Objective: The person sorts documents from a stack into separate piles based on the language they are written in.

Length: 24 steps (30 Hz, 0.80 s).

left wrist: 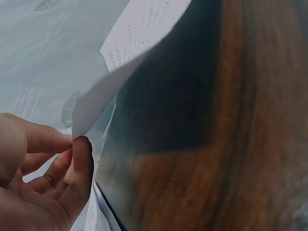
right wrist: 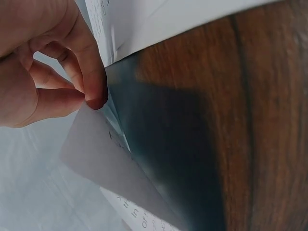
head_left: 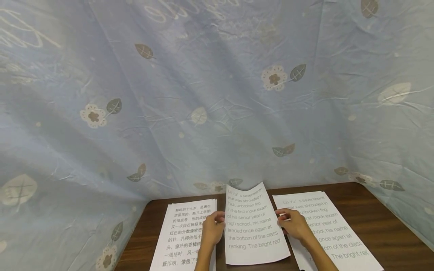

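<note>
A white sheet of paper (head_left: 251,227) printed with large English text is held up off the table, its surface bowed. My left hand (head_left: 213,229) pinches its left edge between thumb and finger. On the opposite edge my right hand (head_left: 294,223) has the same pinch. Both wrist views show the paper's edge between thumb and fingertip: the left hand (left wrist: 53,168) at one side, the right hand (right wrist: 62,72) at the other. Beneath the raised sheet a dark shadow falls on the wooden table (left wrist: 260,144).
Left of the sheet lies a stack of paper (head_left: 183,237) with Chinese text, partly behind my left hand. On the right lies another stack (head_left: 339,233) with English text, partly under my right forearm. A pale blue cloth (head_left: 203,94) with leaves and flowers hangs behind the table.
</note>
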{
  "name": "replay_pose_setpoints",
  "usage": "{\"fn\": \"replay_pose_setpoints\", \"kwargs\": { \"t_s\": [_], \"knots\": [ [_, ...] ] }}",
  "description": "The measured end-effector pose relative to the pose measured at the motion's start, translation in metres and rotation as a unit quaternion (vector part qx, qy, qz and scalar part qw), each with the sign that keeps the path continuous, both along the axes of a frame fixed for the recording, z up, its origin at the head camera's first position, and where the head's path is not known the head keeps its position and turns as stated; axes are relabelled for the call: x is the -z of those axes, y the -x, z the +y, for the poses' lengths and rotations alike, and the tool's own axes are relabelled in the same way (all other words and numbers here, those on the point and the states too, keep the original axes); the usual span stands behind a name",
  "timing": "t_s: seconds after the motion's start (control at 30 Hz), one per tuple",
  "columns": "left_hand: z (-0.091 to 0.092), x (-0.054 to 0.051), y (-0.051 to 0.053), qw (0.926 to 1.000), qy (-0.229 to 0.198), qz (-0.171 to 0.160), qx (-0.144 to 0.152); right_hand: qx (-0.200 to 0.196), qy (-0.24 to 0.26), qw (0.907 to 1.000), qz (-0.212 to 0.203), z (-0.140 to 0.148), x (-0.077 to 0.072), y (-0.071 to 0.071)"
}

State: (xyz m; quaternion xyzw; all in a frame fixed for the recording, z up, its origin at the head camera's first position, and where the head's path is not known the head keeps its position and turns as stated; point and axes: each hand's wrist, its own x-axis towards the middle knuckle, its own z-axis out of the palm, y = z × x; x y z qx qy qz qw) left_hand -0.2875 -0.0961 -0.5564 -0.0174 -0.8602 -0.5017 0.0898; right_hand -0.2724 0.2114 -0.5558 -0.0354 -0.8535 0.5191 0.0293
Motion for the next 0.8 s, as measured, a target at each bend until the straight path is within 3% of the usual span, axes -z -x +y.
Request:
{"fn": "replay_pose_setpoints", "kwargs": {
  "t_s": [0.3, 0.8],
  "knots": [
    [0.009, -0.001, -0.004, 0.9972, -0.070, -0.021, 0.016, -0.016, 0.006, 0.9998, 0.008, 0.012, -0.008, -0.004],
    [0.060, 0.000, -0.009, 0.9910, -0.129, -0.011, 0.032, -0.011, -0.030, 0.9995, 0.001, 0.065, -0.011, -0.013]
  ]
}}
